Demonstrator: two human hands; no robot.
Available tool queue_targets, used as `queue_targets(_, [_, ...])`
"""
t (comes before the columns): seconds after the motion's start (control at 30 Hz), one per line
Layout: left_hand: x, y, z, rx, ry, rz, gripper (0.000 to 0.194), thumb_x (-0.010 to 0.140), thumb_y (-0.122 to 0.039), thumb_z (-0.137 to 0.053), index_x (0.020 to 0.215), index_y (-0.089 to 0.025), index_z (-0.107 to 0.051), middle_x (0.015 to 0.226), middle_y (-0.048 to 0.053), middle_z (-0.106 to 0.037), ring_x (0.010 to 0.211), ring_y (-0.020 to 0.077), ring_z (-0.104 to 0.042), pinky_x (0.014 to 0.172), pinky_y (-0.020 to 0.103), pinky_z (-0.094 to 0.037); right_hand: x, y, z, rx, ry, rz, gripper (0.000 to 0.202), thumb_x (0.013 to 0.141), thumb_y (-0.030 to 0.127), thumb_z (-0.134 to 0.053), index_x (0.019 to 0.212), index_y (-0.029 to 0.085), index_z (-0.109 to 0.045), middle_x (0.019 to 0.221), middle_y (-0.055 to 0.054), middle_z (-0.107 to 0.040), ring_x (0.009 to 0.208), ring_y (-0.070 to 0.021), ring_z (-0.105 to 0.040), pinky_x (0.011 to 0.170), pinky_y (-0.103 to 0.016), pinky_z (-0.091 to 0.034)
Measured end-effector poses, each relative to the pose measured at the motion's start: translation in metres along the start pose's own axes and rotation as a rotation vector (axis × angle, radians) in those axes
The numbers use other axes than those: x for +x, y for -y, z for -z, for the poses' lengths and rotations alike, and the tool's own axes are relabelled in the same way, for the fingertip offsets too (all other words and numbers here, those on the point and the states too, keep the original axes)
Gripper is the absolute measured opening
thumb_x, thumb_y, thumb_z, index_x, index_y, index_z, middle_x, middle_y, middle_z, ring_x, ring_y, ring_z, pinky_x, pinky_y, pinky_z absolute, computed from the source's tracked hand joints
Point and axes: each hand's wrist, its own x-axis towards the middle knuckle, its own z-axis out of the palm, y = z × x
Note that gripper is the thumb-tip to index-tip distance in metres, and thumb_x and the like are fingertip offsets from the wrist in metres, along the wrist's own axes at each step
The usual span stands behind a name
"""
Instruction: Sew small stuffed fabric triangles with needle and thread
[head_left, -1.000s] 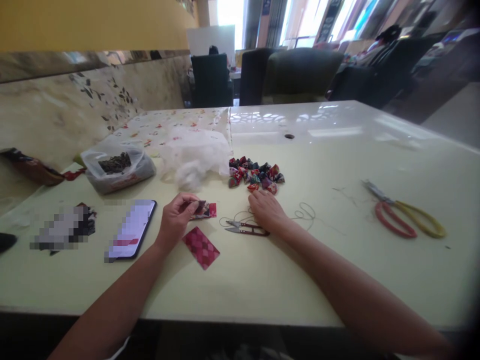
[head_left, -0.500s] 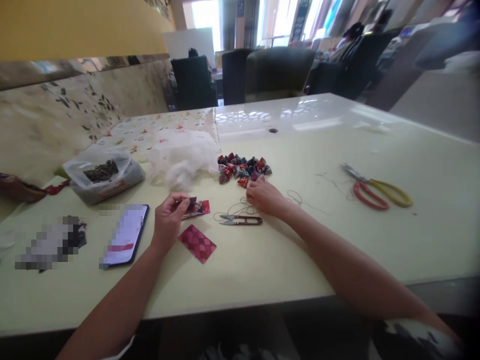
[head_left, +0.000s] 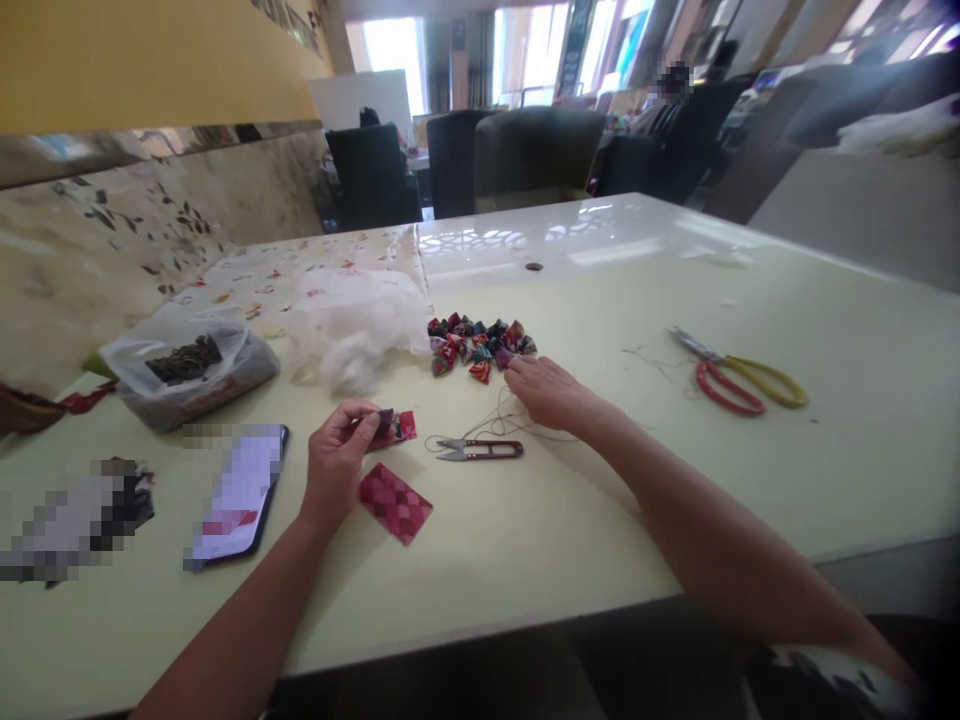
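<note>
Left hand [head_left: 339, 448] bent inward, pinching patterned cloth [head_left: 396, 428], right hand [head_left: 547, 392] stretched forward, palm down beside fabric bundles [head_left: 480, 348], fingertip grip unclear, snips [head_left: 462, 449] between hands.

The head camera is looking forward and down from above the near side of the table [head_left: 525, 540], facing across it toward chairs [head_left: 540, 155] and bright windows [head_left: 532, 50] far off. It is viewing the left hand [head_left: 337, 445] and right hand [head_left: 551, 392] from close by.
</note>
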Motion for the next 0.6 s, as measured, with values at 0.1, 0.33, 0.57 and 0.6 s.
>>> queue_targets(0.1, [-0.003, -0.002, -0.002, 0.009, 0.032, 0.005, 0.026, 0.078, -0.037, -0.077, 0.089, -0.015, -0.068, 0.092, 0.002, -0.067, 0.074, 0.0133, -0.067, 0.076, 0.03, -0.062, -0.003, 0.0, 0.006, 0.107, 0.054, -0.005, 0.02, 0.084, 0.0, -0.044, 0.088, 0.014, -0.057, 0.091, -0.011, -0.062, 0.074, -0.0179, -0.049, 0.064, -0.03, -0.031])
queue_targets(0.33, [-0.012, -0.009, -0.01, 0.055, 0.137, -0.05, 0.025, 0.079, -0.037, -0.076, 0.085, -0.014, -0.067, 0.091, 0.005, -0.068, 0.068, 0.0138, -0.067, 0.068, 0.029, -0.061, -0.006, 0.002, 0.015, 0.373, -0.158, 0.01, 0.017, 0.083, 0.005, -0.043, 0.074, 0.02, -0.045, 0.069, 0.0, -0.049, 0.06, -0.0125, -0.035, 0.057, -0.028, -0.024])
queue_targets(0.57, [-0.018, -0.013, -0.013, 0.084, 0.238, -0.09, 0.022, 0.081, -0.034, -0.074, 0.084, -0.012, -0.069, 0.111, 0.011, -0.068, 0.068, 0.0124, -0.068, 0.067, 0.029, -0.061, -0.01, 0.002, 0.017, 0.242, -0.482, 0.017, 0.017, 0.089, 0.005, -0.038, 0.084, 0.018, -0.05, 0.091, -0.008, -0.055, 0.07, -0.0154, -0.042, 0.062, -0.029, -0.027])
queue_targets(0.6, [-0.019, -0.014, -0.013, 0.089, 0.25, -0.086, 0.023, 0.081, -0.034, -0.073, 0.084, -0.012, -0.068, 0.117, 0.012, -0.067, 0.067, 0.0119, -0.068, 0.067, 0.029, -0.061, -0.01, 0.0, 0.018, 0.252, -0.549, 0.007, 0.018, 0.09, 0.006, -0.038, 0.084, 0.018, -0.05, 0.093, -0.009, -0.055, 0.074, -0.0164, -0.044, 0.065, -0.03, -0.03])
